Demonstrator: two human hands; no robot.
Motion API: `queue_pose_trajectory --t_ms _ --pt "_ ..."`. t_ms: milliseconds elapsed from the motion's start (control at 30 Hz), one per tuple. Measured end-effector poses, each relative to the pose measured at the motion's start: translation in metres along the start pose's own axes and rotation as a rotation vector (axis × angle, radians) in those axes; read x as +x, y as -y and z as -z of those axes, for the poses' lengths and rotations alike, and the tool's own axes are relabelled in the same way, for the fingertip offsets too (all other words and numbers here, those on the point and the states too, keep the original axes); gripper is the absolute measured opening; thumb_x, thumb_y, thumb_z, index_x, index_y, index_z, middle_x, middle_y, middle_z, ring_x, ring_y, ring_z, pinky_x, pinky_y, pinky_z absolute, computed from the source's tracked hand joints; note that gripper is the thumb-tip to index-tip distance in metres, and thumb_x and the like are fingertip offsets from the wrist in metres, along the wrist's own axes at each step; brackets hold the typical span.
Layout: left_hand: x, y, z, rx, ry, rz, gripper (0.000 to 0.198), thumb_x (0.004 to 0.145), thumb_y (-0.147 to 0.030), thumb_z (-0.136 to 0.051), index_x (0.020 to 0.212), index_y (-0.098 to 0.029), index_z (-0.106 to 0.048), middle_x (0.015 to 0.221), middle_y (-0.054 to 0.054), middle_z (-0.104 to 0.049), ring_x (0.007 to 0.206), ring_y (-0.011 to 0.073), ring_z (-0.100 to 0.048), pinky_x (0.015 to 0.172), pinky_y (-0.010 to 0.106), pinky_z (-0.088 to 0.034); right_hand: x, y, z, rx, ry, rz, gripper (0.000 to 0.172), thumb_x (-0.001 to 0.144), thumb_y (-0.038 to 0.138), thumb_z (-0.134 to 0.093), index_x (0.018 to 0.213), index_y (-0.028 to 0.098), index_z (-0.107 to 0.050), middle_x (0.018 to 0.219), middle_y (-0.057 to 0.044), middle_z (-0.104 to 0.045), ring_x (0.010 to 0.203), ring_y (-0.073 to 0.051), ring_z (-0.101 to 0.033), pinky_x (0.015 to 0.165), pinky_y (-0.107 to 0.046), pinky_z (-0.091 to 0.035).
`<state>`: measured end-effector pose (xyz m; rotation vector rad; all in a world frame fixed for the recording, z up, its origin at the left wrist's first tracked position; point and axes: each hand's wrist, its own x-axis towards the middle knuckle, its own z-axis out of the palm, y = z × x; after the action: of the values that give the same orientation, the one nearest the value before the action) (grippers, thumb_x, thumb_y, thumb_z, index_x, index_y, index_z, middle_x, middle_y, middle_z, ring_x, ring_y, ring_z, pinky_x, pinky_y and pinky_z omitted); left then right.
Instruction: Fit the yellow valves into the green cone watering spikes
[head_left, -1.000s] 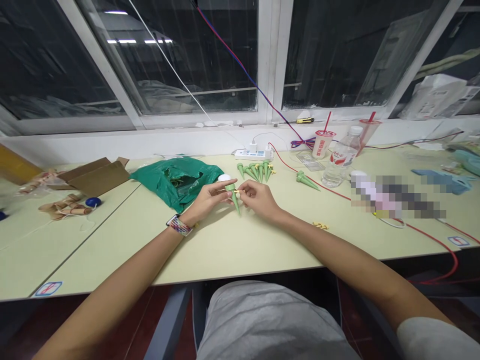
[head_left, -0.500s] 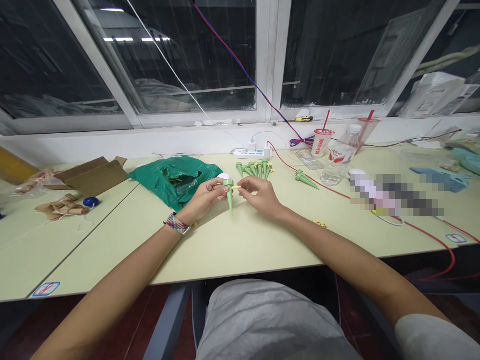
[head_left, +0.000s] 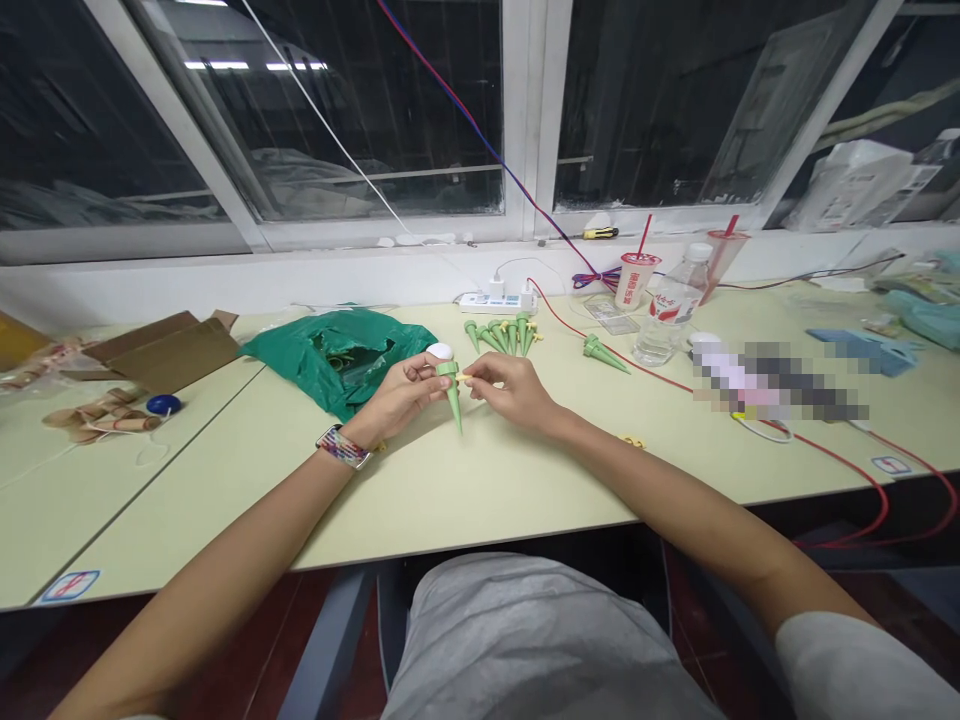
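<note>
- Currently, on my feed, the left hand (head_left: 401,402) is closed around the upper part of a green spike (head_left: 454,408) at the centre of the frame, tip pointing down.
- The right hand (head_left: 517,388) pinches a small yellow piece (head_left: 462,378) against or just beside the spike's side; I can't tell whether it is seated.
- My main worry: a crooked push could bend the yellow piece, since it looks thin.
- A slack left-hand hold could let the spike twist or slip under that pressure.
- A fumbled pinch could drop the piece onto the table (head_left: 465,505), right below.
- Compared with a second ago, the left index finger no longer stretches across towards the right hand, and everything on the table sits slightly further left in my view.
</note>
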<state>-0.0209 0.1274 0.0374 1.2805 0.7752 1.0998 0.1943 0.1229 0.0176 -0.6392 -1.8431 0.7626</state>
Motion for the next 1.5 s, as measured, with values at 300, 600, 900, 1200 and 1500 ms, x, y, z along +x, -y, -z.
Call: queue_pose_trajectory --t_ms 300,600,900,1200,1500 --pt "-0.002 0.002 0.0 0.11 -0.013 -0.069 0.037 0.065 -0.032 -0.096 0.087 -0.015 -0.071 0.084 0.005 -0.074 0.075 0.0162 -0.069 0.074 0.029 -0.057 0.002 0.002 -0.004 0.241 -0.012 -0.135 0.022 0.085 0.041 -0.075 0.086 0.02 -0.068 0.074 -0.001 -0.069 0.066 -0.017 -0.071 0.067 -0.031 -0.06" --pt "-0.004 0.0 0.002 0.414 -0.069 -0.194 0.047 0.06 -0.035 -0.098 0.095 -0.017 -0.074 0.089 0.006 -0.075 0.076 0.0187 -0.068 0.072 0.031 -0.055 0.007 0.001 -0.003 0.55 0.021 -0.344 0.041 0.066 0.047 -0.091 0.076 0.017 -0.066 0.065 -0.001 -0.071 0.054 -0.016 -0.069 0.053 -0.029 -0.06" --pt "-0.004 -0.004 0.003 0.403 -0.061 -0.128 0.047 0.063 -0.038 -0.097 0.095 -0.016 -0.071 0.087 0.006 -0.075 0.077 0.018 -0.069 0.075 0.031 -0.057 0.008 0.0 -0.003 0.573 0.052 -0.343 0.043 0.065 0.047 -0.093 0.076 0.015 -0.066 0.065 -0.001 -0.072 0.053 -0.016 -0.07 0.052 -0.028 -0.061" --pt "0.0 0.004 0.008 0.255 -0.025 -0.002 0.046 0.066 -0.036 -0.096 0.101 -0.017 -0.072 0.083 0.003 -0.071 0.075 0.0153 -0.067 0.073 0.028 -0.057 0.01 -0.001 -0.004 0.498 0.089 -0.369 0.038 0.072 0.044 -0.089 0.079 0.017 -0.064 0.067 -0.001 -0.071 0.055 -0.016 -0.071 0.054 -0.028 -0.062" --pt "-0.005 0.002 0.003 0.229 0.008 -0.054 0.047 0.078 -0.037 -0.086 0.119 -0.023 -0.067 0.113 0.005 -0.065 0.093 0.0206 -0.073 0.085 0.035 -0.061 -0.004 0.034 0.074 -0.113 0.185 -0.514 0.029 0.093 0.03 -0.066 0.12 0.019 -0.061 0.081 -0.002 -0.074 0.056 -0.015 -0.068 0.055 -0.027 -0.056"
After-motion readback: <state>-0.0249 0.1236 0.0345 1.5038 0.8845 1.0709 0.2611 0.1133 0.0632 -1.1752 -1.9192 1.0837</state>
